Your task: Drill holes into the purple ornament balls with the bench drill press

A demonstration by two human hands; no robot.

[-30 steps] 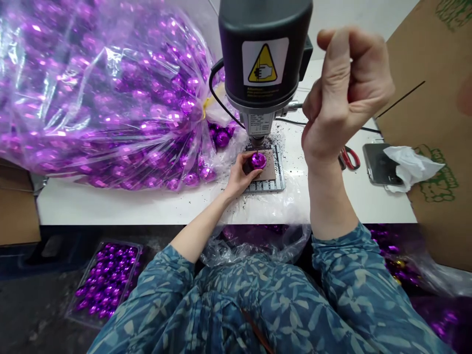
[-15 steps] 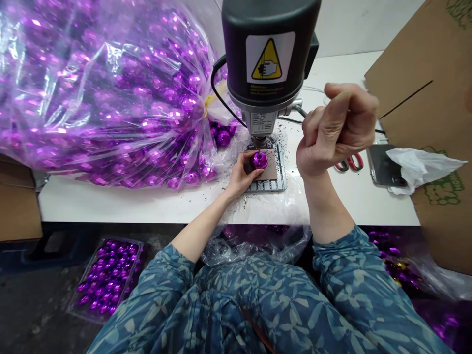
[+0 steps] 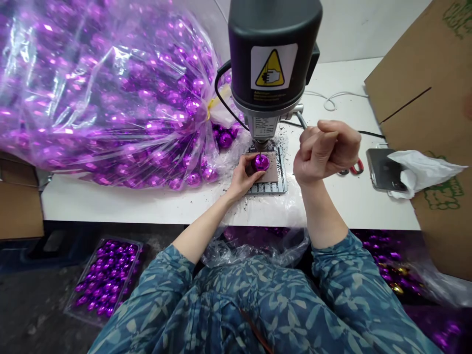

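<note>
A shiny purple ball (image 3: 262, 162) sits on a flat board (image 3: 272, 173) under the drill press (image 3: 273, 54). Thumb and fingers of my left hand (image 3: 245, 174) pinch it from the left side. The thin drill bit comes down at the top of the ball; whether it has entered is too small to tell. My right hand (image 3: 324, 150) is closed at the right of the press, around the end of its feed lever (image 3: 301, 119). Most of the lever's grip is hidden inside the fingers. Dark shavings lie around the slotted metal base (image 3: 283, 186).
A big clear bag of purple balls (image 3: 110, 108) fills the table's left. On the right lie red-handled scissors (image 3: 356, 168), a phone (image 3: 385, 169), crumpled tissue (image 3: 424, 169) and a cardboard box (image 3: 416, 98). A tray of purple balls (image 3: 105, 280) rests low at the left.
My right hand has come down and slightly left, with the lever turning downward. My left hand still holds the ball in the same place on the board. The whole view has shifted slightly.
</note>
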